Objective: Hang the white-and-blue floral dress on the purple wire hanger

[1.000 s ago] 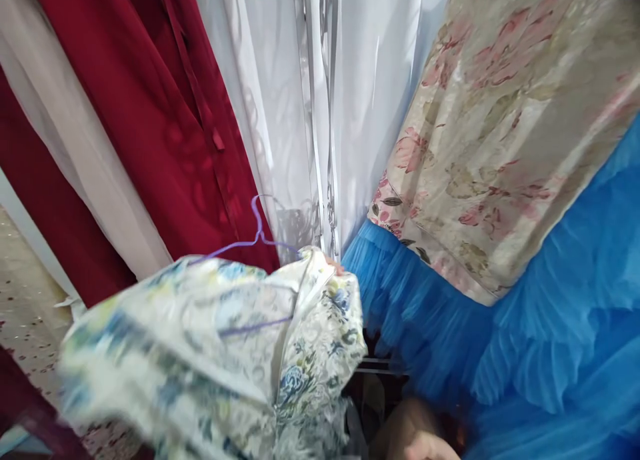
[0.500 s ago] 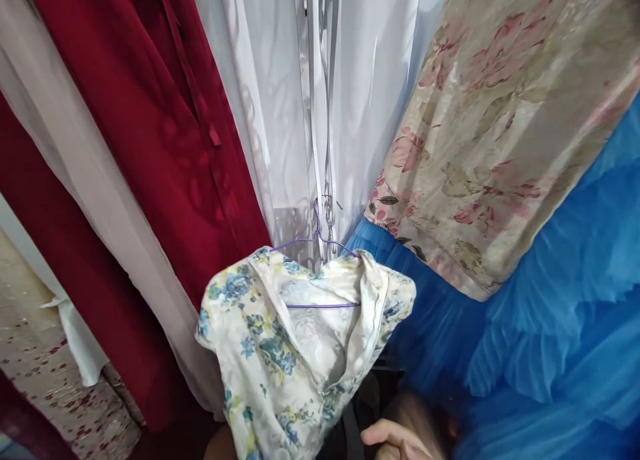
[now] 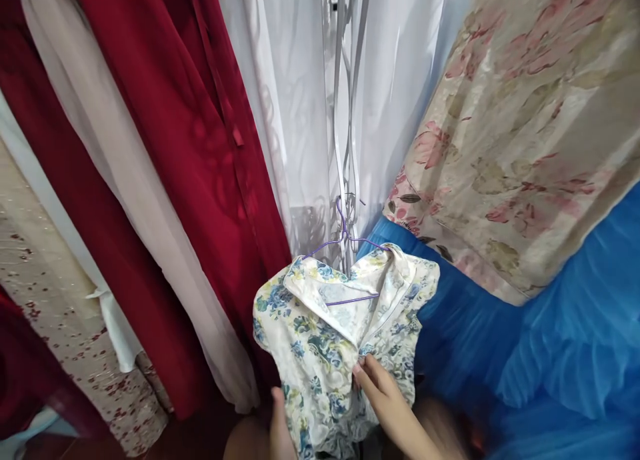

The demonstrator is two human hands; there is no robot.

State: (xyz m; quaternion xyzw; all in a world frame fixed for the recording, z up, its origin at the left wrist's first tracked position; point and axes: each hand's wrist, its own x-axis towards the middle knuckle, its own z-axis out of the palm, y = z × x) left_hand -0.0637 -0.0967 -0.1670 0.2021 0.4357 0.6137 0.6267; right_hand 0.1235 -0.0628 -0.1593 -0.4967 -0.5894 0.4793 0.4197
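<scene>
A white short-sleeved dress (image 3: 315, 353) with blue and yellow-green flowers hangs in front of me on a purple wire hanger (image 3: 344, 235). Its V-neck front is drawn together, and the hanger's lower bar shows inside the neckline. My right hand (image 3: 387, 400) pinches the cloth just below the point of the V between thumb and fingers. At the dress's left edge is my left hand (image 3: 281, 430), its thumb stretched upward and apart from the cloth. The other fingers of that hand are hidden, and the bottom of the dress runs out of view.
White cloth (image 3: 305, 113) and pale straps (image 3: 350, 113) hang behind the hanger. Long dark-red garments (image 3: 175, 127) and a beige one (image 3: 145, 207) hang at left. A pink-flowered beige garment (image 3: 520, 140) hangs at right, over blue ruffled tulle (image 3: 560, 333).
My right hand has come up onto the dress front and closed the gaping neckline. My left hand has risen into sight. The view has shifted, so things appear farther right.
</scene>
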